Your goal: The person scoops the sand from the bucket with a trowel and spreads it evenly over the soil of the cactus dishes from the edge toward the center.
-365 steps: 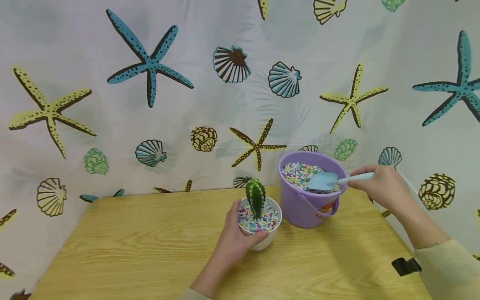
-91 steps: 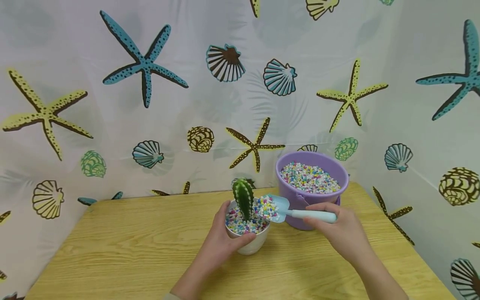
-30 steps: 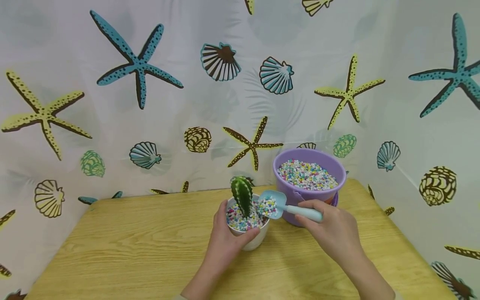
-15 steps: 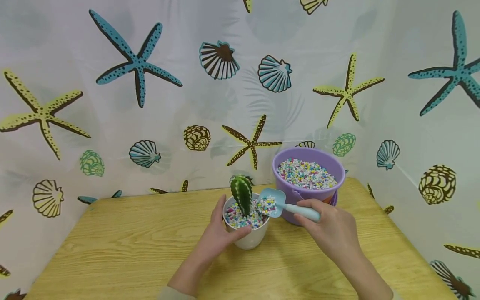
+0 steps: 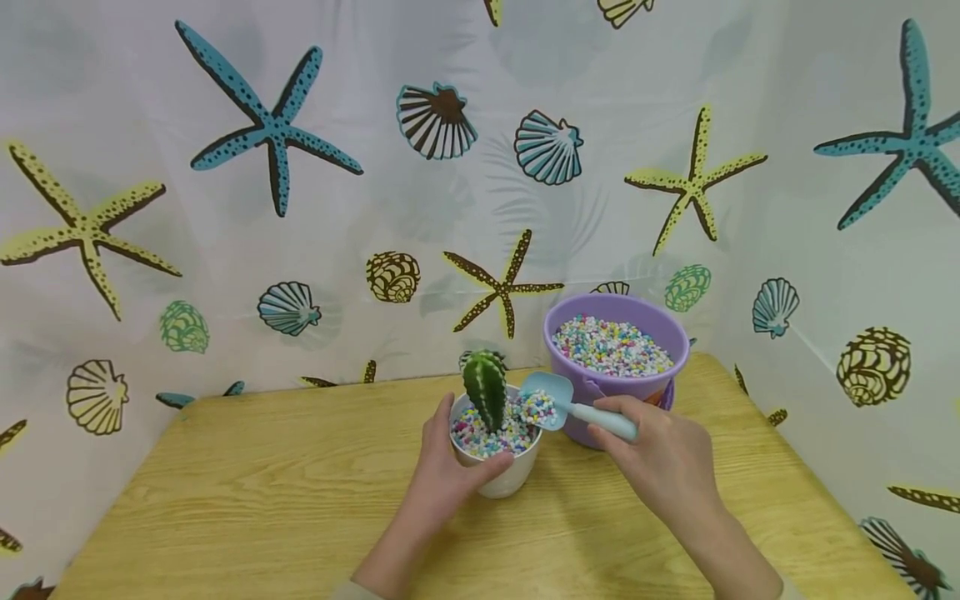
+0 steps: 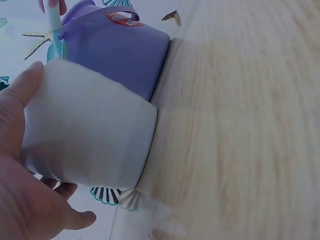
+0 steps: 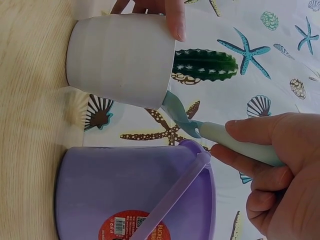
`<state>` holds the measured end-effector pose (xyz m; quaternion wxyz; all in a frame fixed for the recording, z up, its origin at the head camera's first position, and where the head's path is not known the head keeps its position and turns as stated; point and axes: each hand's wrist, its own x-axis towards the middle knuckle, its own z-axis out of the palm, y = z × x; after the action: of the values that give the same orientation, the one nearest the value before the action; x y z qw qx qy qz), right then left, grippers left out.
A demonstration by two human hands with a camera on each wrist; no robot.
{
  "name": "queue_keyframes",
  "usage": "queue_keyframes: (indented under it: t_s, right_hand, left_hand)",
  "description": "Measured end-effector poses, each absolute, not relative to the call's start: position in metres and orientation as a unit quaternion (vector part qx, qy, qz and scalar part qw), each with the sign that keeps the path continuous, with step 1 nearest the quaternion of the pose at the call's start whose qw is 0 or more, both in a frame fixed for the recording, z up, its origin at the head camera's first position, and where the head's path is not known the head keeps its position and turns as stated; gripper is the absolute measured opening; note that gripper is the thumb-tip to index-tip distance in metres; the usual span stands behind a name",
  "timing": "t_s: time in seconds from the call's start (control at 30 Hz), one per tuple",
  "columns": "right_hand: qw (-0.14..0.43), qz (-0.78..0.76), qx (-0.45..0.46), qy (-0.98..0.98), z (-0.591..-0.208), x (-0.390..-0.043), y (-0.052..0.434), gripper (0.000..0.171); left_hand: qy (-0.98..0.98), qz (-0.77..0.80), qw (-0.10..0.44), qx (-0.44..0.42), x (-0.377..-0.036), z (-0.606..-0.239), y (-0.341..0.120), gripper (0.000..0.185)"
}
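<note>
Pebbles going round a potted cactus

The left hand [image 5: 442, 471] wraps the white pot [image 5: 501, 479] of the ribbed green cactus [image 5: 484, 389]; the right hand [image 5: 660, 467] grips a pale blue scoop [image 5: 546, 402] of coloured pebbles over its rim, just beside a purple bucket [image 5: 615, 392], all on the pale wood counter [image 5: 262, 492] before a seashell curtain [image 5: 300, 167].

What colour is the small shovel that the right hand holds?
Light blue; the shovel shows best in the head view.

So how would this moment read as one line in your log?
left hand: holds white pot | right hand: holds scoop, pebbles on it, over pot rim | purple bucket: beside pot
</note>
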<state>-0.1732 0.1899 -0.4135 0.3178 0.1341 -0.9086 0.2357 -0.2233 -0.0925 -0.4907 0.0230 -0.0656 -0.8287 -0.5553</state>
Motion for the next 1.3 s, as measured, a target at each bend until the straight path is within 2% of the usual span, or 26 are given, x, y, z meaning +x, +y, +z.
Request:
queue_keyframes:
  t_s: [0.4, 0.73, 1.13, 1.3]
  right_hand:
    - [0.325, 0.222, 0.142, -0.908, -0.413, -0.172, 0.188, 0.031]
    - [0.348, 0.205, 0.156, -0.901, -0.415, -0.171, 0.188, 0.033]
    - [0.369, 0.187, 0.169, -0.895, -0.417, -0.17, 0.185, 0.033]
    - [0.379, 0.177, 0.169, -0.893, -0.419, -0.169, 0.185, 0.034]
  left_hand:
    - [-0.811, -0.576, -0.033, -0.099, -0.228, -0.486, -0.106, 0.129]
    - [-0.831, -0.55, 0.035, -0.077, -0.219, -0.489, -0.087, 0.131]
    - [-0.822, -0.559, -0.027, -0.106, -0.22, -0.483, -0.104, 0.127]
    - [-0.833, -0.544, 0.011, -0.1, -0.219, -0.488, -0.097, 0.13]
